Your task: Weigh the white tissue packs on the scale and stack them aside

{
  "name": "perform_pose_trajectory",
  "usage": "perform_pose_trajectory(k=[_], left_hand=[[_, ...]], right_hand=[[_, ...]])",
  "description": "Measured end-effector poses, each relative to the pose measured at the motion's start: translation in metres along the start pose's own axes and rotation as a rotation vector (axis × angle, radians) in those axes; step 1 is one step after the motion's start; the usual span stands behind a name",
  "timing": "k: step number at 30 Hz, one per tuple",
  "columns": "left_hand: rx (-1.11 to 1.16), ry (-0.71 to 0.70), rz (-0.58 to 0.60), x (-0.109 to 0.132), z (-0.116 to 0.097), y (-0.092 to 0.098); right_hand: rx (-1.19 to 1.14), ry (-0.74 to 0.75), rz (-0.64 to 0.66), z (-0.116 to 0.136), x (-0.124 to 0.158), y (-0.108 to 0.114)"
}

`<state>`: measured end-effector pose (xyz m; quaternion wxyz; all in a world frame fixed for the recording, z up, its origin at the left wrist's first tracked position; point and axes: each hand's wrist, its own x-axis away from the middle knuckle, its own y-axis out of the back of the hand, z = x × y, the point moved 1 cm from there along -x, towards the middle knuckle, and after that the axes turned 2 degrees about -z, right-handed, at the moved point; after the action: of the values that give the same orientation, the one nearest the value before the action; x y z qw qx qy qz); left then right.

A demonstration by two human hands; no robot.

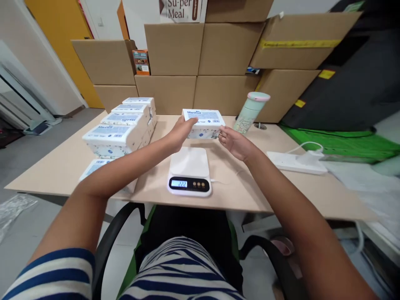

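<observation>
Between my two hands is a white-and-blue tissue pack [204,121], held up just beyond the scale. My left hand [181,132] grips its left end, thumb on top. At the right end, the fingers of my right hand [233,141] close on the near corner. A white digital kitchen scale [189,162] sits on the table below the pack, its display lit and appearing to read 222. To the left, several matching tissue packs [109,135] stand stacked in a row, and my left forearm partly covers the nearest ones.
A pale green bottle [250,112] stands behind my right hand. A white power strip [296,161] with a plugged-in adapter lies on the right of the table [231,187]. Cardboard boxes [170,93] are piled along the back edge. The scale's thin cable runs rightward.
</observation>
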<state>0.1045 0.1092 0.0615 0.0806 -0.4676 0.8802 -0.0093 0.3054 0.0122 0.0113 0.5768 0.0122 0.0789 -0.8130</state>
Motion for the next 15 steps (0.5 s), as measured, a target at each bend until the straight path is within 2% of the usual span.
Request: perform_pose_trajectory(k=[3, 7, 9, 11, 13, 15], left_hand=[[-0.003, 0.026, 0.0, 0.059, -0.011, 0.01], [-0.048, 0.128, -0.099, 0.097, -0.015, 0.024], [-0.05, 0.184, -0.181, 0.108, -0.012, 0.031], [0.0, 0.191, -0.209, 0.118, -0.002, 0.038], [0.059, 0.13, -0.21, 0.127, 0.015, 0.043], [0.092, 0.033, -0.241, 0.134, 0.035, 0.045]], right_hand=[[0.047, 0.017, 0.084, 0.006, 0.06, -0.01], [0.096, 0.018, 0.124, 0.005, 0.107, -0.033], [0.102, 0.009, 0.142, -0.003, 0.116, -0.042], [0.154, -0.016, 0.166, -0.018, 0.118, -0.046], [0.196, -0.002, 0.204, -0.038, 0.117, -0.046], [0.218, 0.03, 0.187, -0.057, 0.113, -0.044]])
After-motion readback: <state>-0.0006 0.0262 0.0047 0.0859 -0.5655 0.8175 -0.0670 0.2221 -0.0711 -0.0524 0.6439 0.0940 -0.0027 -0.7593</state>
